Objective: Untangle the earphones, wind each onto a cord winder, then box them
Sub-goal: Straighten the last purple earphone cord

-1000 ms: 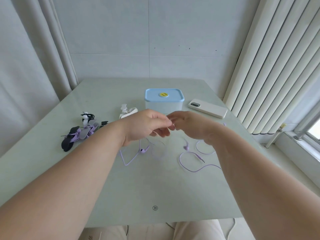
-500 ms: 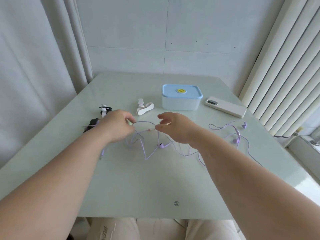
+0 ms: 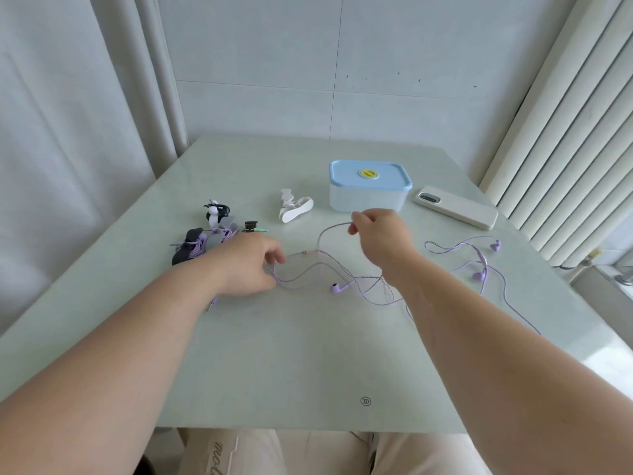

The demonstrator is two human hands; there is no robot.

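Observation:
Purple earphone cords lie in loose loops across the middle of the pale green table, with one earbud at the centre and two more earbuds to the right. My right hand pinches a raised stretch of cord in front of the box. My left hand rests on the table and grips the cord's other end. A white cord winder lies behind the cords. A white box with a blue lid stands closed at the back.
A pile of wound purple earphones on black and grey winders sits at the left, by my left hand. A white phone lies right of the box. Curtains hang on the left, and vertical blinds hang on the right.
My hands have moved apart, the right one lifting the cord toward the box and the left one lowering to the table. The cords have spread out wider. The camera has turned left.

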